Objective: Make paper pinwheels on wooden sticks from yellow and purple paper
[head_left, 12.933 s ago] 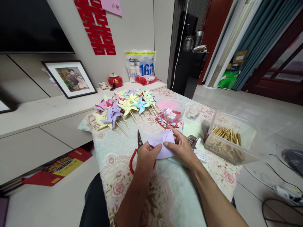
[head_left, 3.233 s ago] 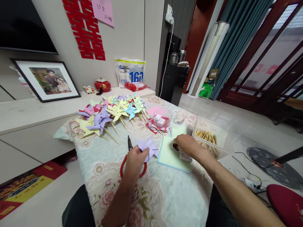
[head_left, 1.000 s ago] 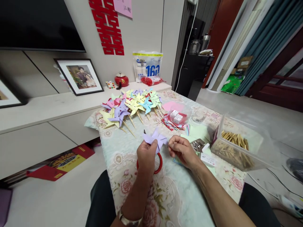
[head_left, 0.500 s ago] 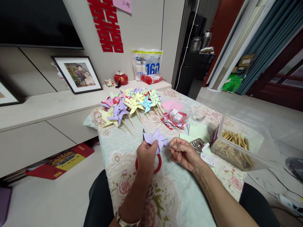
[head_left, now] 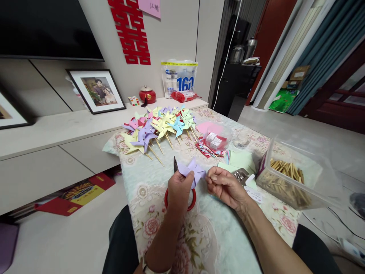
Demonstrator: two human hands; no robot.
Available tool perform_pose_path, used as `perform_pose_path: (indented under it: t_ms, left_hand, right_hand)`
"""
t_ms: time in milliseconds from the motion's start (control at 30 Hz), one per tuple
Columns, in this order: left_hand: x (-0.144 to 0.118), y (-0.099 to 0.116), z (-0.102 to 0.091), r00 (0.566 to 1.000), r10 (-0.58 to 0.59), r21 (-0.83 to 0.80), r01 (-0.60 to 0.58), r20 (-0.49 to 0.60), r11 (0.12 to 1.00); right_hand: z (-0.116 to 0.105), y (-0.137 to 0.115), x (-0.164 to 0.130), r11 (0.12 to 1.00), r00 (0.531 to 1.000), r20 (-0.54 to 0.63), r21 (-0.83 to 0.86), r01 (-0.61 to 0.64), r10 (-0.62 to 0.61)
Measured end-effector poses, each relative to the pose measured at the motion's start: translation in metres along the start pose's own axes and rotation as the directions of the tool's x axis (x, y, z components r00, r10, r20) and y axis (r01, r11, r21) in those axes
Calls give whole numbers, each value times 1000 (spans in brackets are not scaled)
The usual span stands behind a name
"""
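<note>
My left hand (head_left: 179, 188) pinches a purple paper pinwheel (head_left: 195, 169) at its middle, thumb on top. Close by on the right, my right hand (head_left: 224, 186) is closed, thumb and forefinger pressed together beside the pinwheel's right blade. Whatever sits in that pinch is too small to make out. Red-handled scissors (head_left: 194, 199) lie on the tablecloth beneath my left hand, their dark blade tip showing past it. Just beyond my right hand is a small open box of metal pins (head_left: 240, 174), with green paper sheets (head_left: 242, 159) behind it.
Finished pinwheels on sticks (head_left: 162, 125) are heaped at the table's far left. A clear bin (head_left: 265, 179) of short wooden sticks stands at the right edge. Striped paper straws (head_left: 207, 149) and a clear round tub (head_left: 228, 133) lie toward the back.
The view has shifted slightly. Both hands stay close together, the left still holding the purple pinwheel and the right still pinched beside its blade.
</note>
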State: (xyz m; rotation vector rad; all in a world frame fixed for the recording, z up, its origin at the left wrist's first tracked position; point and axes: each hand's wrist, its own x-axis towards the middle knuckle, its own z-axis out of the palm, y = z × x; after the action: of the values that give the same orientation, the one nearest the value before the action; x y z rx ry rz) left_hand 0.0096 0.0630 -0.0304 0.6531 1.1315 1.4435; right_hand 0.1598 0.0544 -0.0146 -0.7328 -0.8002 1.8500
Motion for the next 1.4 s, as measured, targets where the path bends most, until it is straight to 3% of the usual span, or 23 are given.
perform_pose_path:
  t_ms: [133,233,400,500,600,667,767,900,1100,1400]
  left_hand:
    - [-1,-1,0,999,-37,-3,37,31,999]
    - [-4,1,1,998,-36,13,35,57,999]
    - [-8,4,5,997,-27,38,24,79,999]
    - [-10,4,7,997,-24,58,20,72,998]
    - [-11,3,8,996,-26,58,21,87,998]
    - [-12,2,9,993,-31,55,25,114,998]
    - [-13,0,10,990,-44,59,37,132,998]
    - [-14,0,10,992,-51,101,39,116,994]
    - [-15,2,9,992,-45,118,30,122,993]
    - [-16,2,10,989,-61,100,48,132,994]
  right_hand:
    - [0,-1,-2,982,991,-62,-154,110,-120]
    - [-3,1,-2,913,963,-89,-352,207,-253]
    - [-6,4,-3,728,910,-54,-621,291,-411]
    - [-3,2,-5,550,872,46,-759,348,-487]
    - [2,0,-7,383,831,148,-834,397,-536]
    - [4,-1,-7,337,821,159,-856,391,-548]
    - [4,0,-6,334,833,152,-866,372,-532]
    - [2,1,-5,384,857,127,-854,350,-500]
    - [-1,2,-3,456,857,85,-818,352,-509]
    - [0,2,-3,401,841,99,-846,353,-532]
